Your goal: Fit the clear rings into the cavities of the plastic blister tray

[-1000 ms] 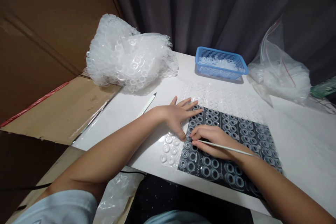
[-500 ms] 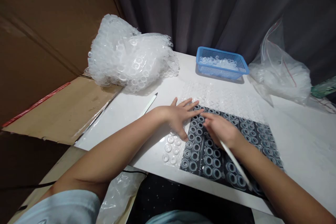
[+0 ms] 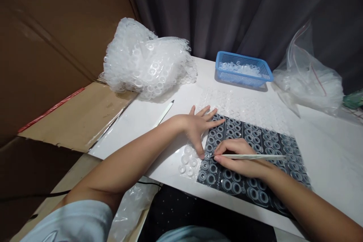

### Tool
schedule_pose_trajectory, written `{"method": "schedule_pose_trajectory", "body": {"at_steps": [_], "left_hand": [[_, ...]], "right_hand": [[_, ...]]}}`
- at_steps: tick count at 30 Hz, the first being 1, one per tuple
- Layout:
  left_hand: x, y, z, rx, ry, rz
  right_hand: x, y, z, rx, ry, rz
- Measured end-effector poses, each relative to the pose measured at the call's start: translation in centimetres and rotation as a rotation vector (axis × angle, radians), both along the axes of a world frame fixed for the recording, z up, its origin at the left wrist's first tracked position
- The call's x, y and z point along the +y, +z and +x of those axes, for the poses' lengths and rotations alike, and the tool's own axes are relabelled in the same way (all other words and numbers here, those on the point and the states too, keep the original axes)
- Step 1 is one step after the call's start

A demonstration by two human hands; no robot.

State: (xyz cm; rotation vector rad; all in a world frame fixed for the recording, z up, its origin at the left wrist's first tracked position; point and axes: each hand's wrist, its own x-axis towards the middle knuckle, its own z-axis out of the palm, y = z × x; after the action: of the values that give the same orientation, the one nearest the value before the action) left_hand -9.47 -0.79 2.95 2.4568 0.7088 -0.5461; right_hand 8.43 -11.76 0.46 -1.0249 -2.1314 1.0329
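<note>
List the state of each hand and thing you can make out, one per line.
Left hand: open, fingers spread, palm down.
Right hand: closed around slim pale stick.
Clear ring-patterned plastic sheeting: flat, partly over black rectangular mat.
Blue rectangular plastic basket: upright, partly filled.
Shiny translucent plastic bundle: heaped.
White dark-tipped pencil-like stick: lying down.
Clear plastic bag: partly filled; opening unclear.

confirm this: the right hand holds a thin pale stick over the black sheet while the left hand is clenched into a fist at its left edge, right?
Not quite: the left hand is open and spread out, as the head view shows. The right hand does hold a thin pale stick over the black sheet.
</note>
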Motion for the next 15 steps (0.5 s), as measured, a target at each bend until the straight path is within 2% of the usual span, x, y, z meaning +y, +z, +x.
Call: {"method": "schedule_pose_trajectory", "body": {"at_steps": [11, 15], "left_hand": [[0.09, -0.20, -0.03, -0.018, 0.011, -0.005], [0.08, -0.06, -0.06, -0.002, -0.005, -0.004]], "right_hand": [[-0.45, -0.83, -0.19, 0.007, 0.051, 0.087], [-0.65, -0.80, -0.41, -0.005, 0.103, 0.199]]}}
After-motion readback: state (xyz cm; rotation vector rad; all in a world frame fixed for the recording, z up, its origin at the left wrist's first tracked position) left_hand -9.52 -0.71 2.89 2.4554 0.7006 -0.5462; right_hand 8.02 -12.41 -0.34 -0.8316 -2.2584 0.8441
